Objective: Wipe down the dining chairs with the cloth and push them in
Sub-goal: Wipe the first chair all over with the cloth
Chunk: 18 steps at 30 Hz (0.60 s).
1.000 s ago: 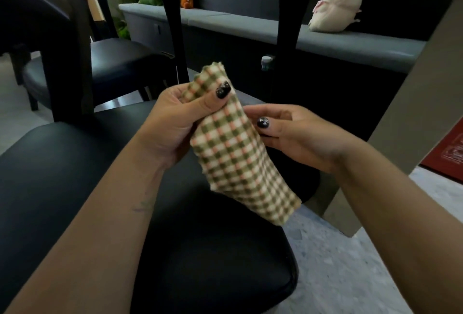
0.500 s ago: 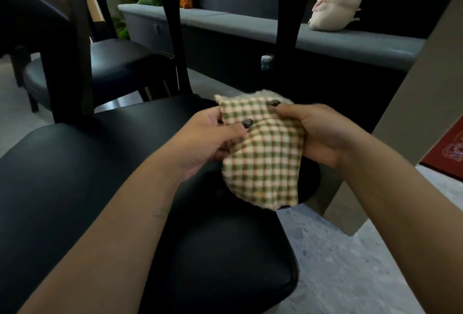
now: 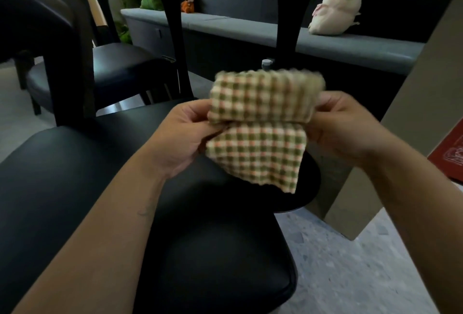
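Note:
A green, pink and cream checked cloth (image 3: 260,138) is stretched between my two hands above a black padded dining chair seat (image 3: 75,175). My left hand (image 3: 185,133) pinches the cloth's left edge. My right hand (image 3: 343,128) pinches its right edge. The cloth's top part is folded over toward me and is blurred; its lower part hangs down. A second black chair (image 3: 120,68) stands further back on the left, by the dark table legs (image 3: 175,35).
A grey bench (image 3: 250,27) runs along the back with a pale stuffed toy (image 3: 335,10) and a small orange toy (image 3: 188,2) on it. A beige slanted panel (image 3: 411,118) stands at the right. Speckled grey floor (image 3: 350,263) lies lower right.
The cloth went from hanging long in my left hand to spread wide between both hands, with its top folded over. My right hand took hold of its right edge and moved right.

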Motion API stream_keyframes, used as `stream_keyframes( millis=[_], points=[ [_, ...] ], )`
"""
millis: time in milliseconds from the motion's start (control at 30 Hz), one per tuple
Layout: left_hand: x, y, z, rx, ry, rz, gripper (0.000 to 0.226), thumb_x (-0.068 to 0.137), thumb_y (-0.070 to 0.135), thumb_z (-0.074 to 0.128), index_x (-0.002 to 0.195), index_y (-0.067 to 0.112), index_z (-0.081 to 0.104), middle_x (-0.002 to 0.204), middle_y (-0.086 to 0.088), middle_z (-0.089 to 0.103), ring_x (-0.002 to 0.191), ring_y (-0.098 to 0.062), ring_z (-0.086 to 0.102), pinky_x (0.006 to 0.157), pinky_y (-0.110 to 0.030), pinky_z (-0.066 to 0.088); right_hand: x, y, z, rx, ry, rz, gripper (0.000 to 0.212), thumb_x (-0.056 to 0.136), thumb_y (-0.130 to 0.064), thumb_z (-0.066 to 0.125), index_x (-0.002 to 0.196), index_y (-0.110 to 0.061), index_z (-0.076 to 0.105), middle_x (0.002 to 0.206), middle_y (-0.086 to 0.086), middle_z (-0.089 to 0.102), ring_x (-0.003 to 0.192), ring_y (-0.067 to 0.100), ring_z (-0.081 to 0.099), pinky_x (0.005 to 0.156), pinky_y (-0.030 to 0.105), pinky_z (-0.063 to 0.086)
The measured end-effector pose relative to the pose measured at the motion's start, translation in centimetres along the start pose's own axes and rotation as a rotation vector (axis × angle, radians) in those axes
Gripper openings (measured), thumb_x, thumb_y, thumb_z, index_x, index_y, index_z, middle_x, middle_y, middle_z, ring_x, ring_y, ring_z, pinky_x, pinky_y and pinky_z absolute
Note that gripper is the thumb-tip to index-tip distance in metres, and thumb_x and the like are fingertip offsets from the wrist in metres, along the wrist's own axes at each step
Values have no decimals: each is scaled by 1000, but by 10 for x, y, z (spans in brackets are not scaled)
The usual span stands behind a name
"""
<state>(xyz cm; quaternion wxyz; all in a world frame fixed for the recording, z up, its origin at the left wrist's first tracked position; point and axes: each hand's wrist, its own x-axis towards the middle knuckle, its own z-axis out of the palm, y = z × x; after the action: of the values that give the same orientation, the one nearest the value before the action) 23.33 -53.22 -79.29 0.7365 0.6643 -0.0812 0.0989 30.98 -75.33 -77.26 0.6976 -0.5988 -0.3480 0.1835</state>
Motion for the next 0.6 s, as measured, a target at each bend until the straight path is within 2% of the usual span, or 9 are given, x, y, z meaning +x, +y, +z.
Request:
stream_keyframes(
  millis=[100,200,300,367,400,467,533,567,600],
  points=[
    [1,-4,-3,169,-44,79,44,83,-15,55,76,20,81,98,3,76,99,-13,70,81,-22,55,-4,-14,-5,-225,-51,-80,25,75,0,55,75,-11,78,88,-2,63,87,10,62,73,20,50],
    [4,-10,-5,280,-20,110,49,87,-20,49,84,18,80,108,2,73,112,-16,65,93,-28,52,-3,-8,-2,-148,70,-29,28,72,-9,49,72,-7,76,83,-1,65,85,11,63,73,22,50],
    [4,-12,-2,210,29,93,53,88,-22,41,88,15,79,116,-2,72,117,-18,63,97,-32,51,2,16,5,-284,319,31,1,77,-17,72,77,-17,71,81,0,66,84,15,64,75,32,51],
    [6,-14,-4,162,124,67,50,86,-23,42,92,15,75,116,-1,71,116,-15,64,97,-32,52,10,32,4,-368,460,191,35,68,-10,81,98,-19,64,94,3,65,90,18,64,72,32,53],
    [8,-17,-7,210,205,59,48,86,-20,45,93,19,74,114,2,72,113,-11,65,98,-31,51,14,36,3,-348,540,252,45,67,-8,82,105,-19,60,98,4,63,90,19,64,70,32,54],
    [12,-26,-20,468,376,34,41,89,-9,53,95,28,69,104,12,70,99,3,65,97,-23,50,22,41,-2,-226,713,256,33,73,-7,79,99,-15,61,95,6,65,87,21,66,69,34,56],
    [14,-34,-36,812,463,-63,30,92,8,56,111,30,63,99,12,65,86,8,62,86,-14,49,31,49,-8,-110,868,169,16,82,-7,71,92,-13,60,91,5,65,83,18,65,67,32,54],
    [16,-41,-44,944,482,-137,34,94,15,56,125,27,58,109,5,65,97,2,62,91,-20,47,37,54,-8,-127,916,124,13,86,-6,65,91,-14,56,87,4,63,78,17,63,64,31,52],
    [19,-47,-53,1061,473,-219,42,96,22,53,138,24,50,128,-5,60,121,-12,55,104,-30,41,43,61,-9,-191,940,86,10,88,-6,59,90,-13,52,82,4,59,73,18,61,61,31,50]
  ],
)
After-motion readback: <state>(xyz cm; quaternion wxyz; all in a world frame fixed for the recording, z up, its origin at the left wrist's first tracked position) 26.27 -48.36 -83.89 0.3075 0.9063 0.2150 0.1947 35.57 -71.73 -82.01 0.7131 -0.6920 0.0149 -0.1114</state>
